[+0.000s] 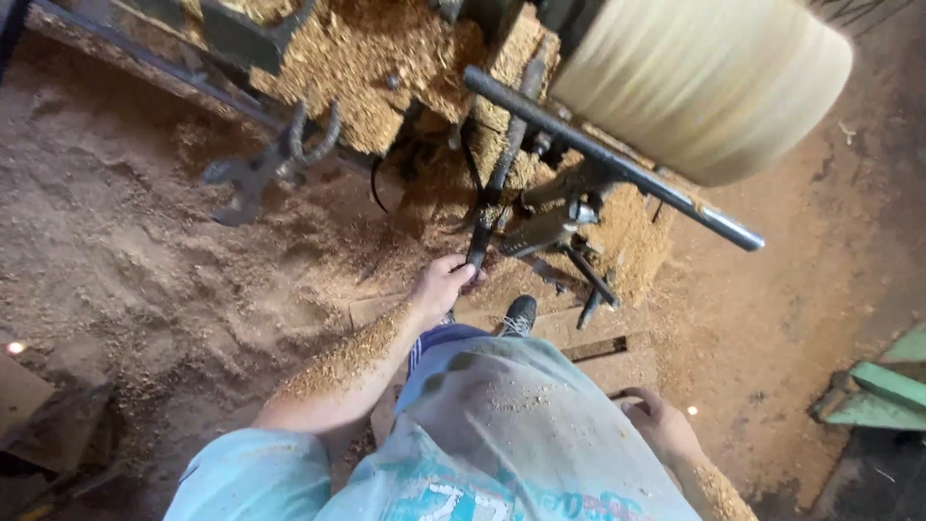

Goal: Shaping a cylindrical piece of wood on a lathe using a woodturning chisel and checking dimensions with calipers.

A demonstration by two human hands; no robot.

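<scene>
My left hand (pixel 442 283) reaches down and grips the end of a long dark metal tool handle (pixel 499 178) that leans up into the lathe frame. Sawdust coats that forearm. My right hand (pixel 658 423) hangs low beside my hip with fingers loosely curled and nothing in it. A large pale wooden cylinder (pixel 704 82) is mounted on the lathe at the top right, blurred as if spinning. A dark steel bar (pixel 617 164) runs diagonally in front of it.
Heaps of sawdust (pixel 376 68) cover the lathe bed and the dirt floor (pixel 125 251). A forked metal piece (pixel 265 169) juts out at left. Several tools (pixel 569 241) lean under the bar. A green wooden frame (pixel 883 386) stands at right. My shoe (pixel 519 315) rests on a plank.
</scene>
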